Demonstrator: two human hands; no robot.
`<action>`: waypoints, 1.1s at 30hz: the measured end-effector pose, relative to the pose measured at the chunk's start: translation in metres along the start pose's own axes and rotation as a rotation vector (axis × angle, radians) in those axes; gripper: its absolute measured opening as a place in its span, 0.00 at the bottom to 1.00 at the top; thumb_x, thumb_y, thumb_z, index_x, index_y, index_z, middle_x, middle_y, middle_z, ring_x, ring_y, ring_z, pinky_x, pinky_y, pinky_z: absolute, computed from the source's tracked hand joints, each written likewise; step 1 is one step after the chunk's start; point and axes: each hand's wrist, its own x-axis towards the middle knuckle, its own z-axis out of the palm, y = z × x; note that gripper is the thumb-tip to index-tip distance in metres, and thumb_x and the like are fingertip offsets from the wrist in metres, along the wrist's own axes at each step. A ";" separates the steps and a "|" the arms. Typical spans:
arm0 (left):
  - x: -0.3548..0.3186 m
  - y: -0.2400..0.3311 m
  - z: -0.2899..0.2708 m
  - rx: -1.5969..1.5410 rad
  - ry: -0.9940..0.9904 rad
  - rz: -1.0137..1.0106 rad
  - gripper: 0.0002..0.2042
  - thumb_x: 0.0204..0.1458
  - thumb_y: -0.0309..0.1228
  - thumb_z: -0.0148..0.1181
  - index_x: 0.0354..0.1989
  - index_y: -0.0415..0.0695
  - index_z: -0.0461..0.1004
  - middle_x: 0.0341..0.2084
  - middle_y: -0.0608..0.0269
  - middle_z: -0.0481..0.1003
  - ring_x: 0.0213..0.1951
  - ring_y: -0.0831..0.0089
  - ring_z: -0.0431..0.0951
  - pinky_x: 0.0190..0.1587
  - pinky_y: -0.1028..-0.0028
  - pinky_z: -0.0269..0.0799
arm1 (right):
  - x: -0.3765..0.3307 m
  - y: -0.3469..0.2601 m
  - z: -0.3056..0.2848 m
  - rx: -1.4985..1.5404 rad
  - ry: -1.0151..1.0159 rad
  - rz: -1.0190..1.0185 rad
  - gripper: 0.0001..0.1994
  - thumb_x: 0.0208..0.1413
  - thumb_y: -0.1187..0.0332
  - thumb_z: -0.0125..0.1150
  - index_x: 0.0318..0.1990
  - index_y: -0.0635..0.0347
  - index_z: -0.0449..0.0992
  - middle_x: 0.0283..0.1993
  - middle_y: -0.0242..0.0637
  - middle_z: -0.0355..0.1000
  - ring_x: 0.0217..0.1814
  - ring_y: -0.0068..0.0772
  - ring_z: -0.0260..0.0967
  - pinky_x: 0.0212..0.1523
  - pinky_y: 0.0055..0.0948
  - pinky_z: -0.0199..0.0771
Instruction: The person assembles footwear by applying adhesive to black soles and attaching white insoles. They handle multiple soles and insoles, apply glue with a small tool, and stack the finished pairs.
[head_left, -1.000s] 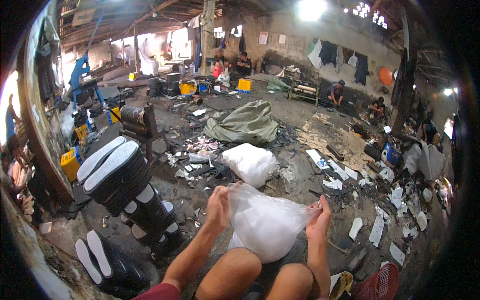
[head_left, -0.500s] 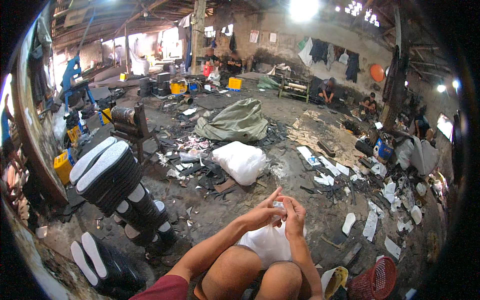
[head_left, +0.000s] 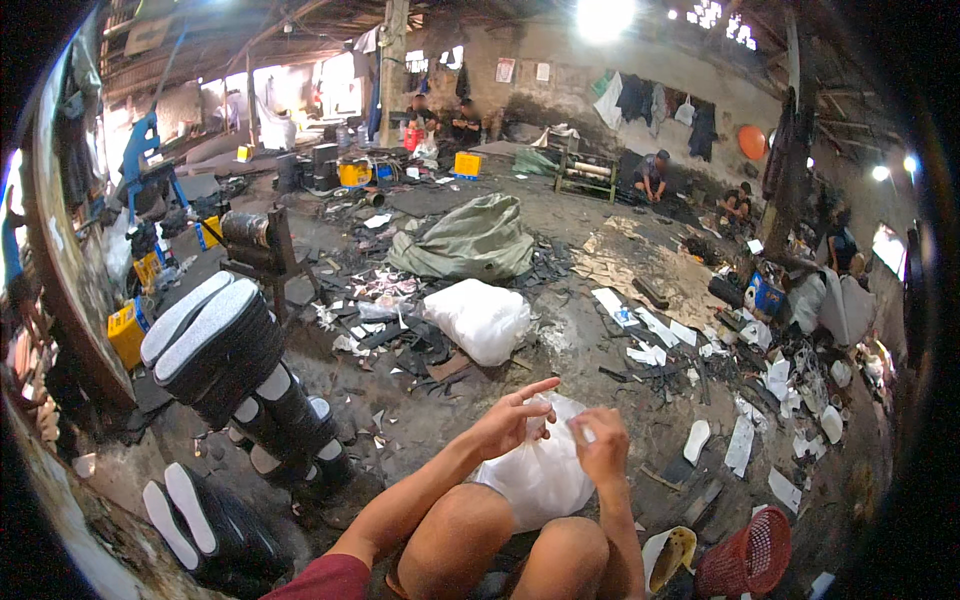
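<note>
Both pinched: left hand (head_left: 512, 424) and right hand (head_left: 602, 447) gripping the white plastic bag (head_left: 540, 477) top.

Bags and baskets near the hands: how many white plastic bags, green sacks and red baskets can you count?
White plastic bags: 2, one held by the left hand and right hand at, one full on the floor
Green sacks: 1
Red baskets: 1
Total: 4
</note>
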 end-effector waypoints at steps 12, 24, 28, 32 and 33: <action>0.017 -0.020 -0.011 0.512 -0.069 0.009 0.23 0.57 0.35 0.67 0.59 0.39 0.71 0.33 0.62 0.80 0.31 0.76 0.77 0.33 0.74 0.75 | 0.006 -0.016 0.003 1.023 -0.183 0.449 0.10 0.64 0.71 0.59 0.46 0.68 0.80 0.34 0.35 0.80 0.32 0.23 0.76 0.34 0.24 0.75; 0.016 -0.032 -0.009 0.351 -0.057 0.061 0.09 0.56 0.25 0.68 0.38 0.40 0.71 0.33 0.55 0.82 0.32 0.72 0.83 0.34 0.73 0.81 | -0.014 -0.014 0.011 0.525 0.148 0.456 0.09 0.56 0.68 0.70 0.38 0.64 0.82 0.29 0.32 0.78 0.27 0.17 0.71 0.28 0.20 0.70; 0.015 -0.032 -0.011 0.589 0.068 0.106 0.14 0.54 0.25 0.70 0.30 0.44 0.66 0.30 0.60 0.81 0.34 0.72 0.83 0.35 0.74 0.80 | -0.021 -0.012 0.011 0.696 0.053 0.551 0.11 0.53 0.66 0.73 0.38 0.64 0.82 0.28 0.31 0.78 0.26 0.17 0.71 0.25 0.21 0.70; 0.013 -0.030 -0.010 0.538 -0.114 0.117 0.21 0.55 0.27 0.70 0.25 0.49 0.56 0.27 0.71 0.75 0.30 0.80 0.78 0.33 0.76 0.76 | -0.023 -0.006 0.013 0.788 -0.096 0.572 0.09 0.56 0.69 0.70 0.39 0.66 0.82 0.30 0.32 0.79 0.28 0.21 0.74 0.29 0.23 0.74; 0.012 -0.029 -0.009 0.626 -0.085 0.137 0.21 0.55 0.28 0.70 0.25 0.49 0.57 0.25 0.74 0.72 0.29 0.82 0.75 0.31 0.77 0.72 | -0.023 -0.005 0.012 0.808 -0.120 0.589 0.09 0.57 0.69 0.69 0.40 0.67 0.82 0.31 0.32 0.79 0.29 0.22 0.75 0.30 0.23 0.75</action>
